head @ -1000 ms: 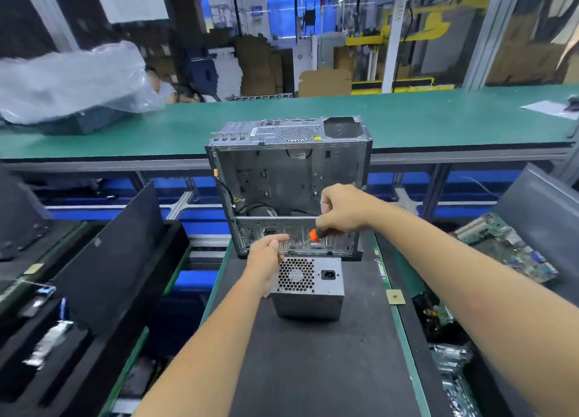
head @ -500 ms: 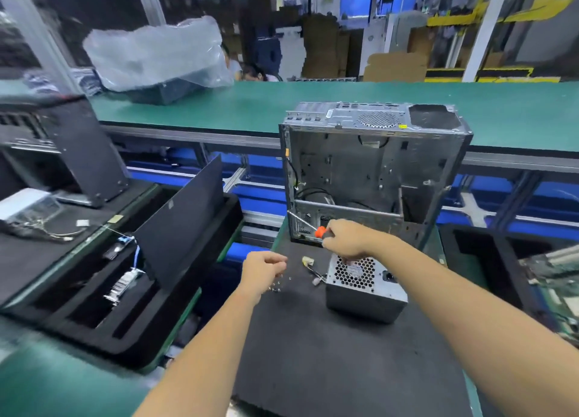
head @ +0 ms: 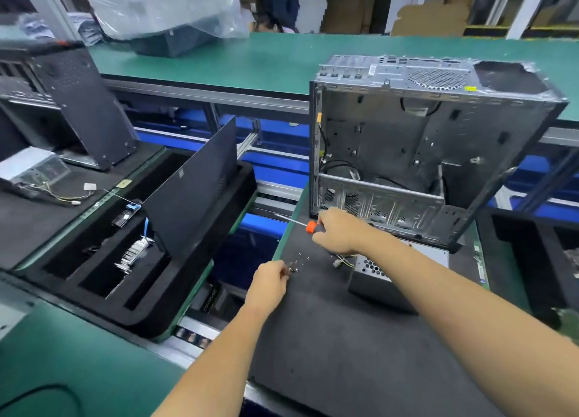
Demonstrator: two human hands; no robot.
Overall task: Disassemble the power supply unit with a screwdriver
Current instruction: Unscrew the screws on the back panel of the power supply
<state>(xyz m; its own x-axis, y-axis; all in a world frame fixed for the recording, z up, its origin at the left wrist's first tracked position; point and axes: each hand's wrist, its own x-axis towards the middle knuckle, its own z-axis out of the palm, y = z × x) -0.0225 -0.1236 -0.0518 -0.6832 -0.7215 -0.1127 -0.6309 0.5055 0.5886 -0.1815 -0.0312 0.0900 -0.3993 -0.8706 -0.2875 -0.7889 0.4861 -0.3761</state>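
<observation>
Gripping the screwdriver (head: 300, 223), the right hand (head: 340, 230) has its fingers curled tight round the handle, forearm reaching in from lower right across the black mat (head: 329, 347). Screwdriver's long axis runs roughly level, shaft pointing left and slightly away, tip out past the mat's left edge; orange collar shows just beside the knuckles. Left hand (head: 268, 283) reaches forward from lower centre, palm down, fingertips bent at a cluster of small screws (head: 297, 261) on the mat; whether it pinches one, cannot tell. Power supply unit (head: 376, 278) sits on the mat under the right forearm, mostly hidden, vented face toward the camera, wires (head: 343, 260) trailing left. Behind it stands the open computer case (head: 423, 153), upright, open side facing the camera. Foam tray (head: 141, 275) lies left of the mat.
</observation>
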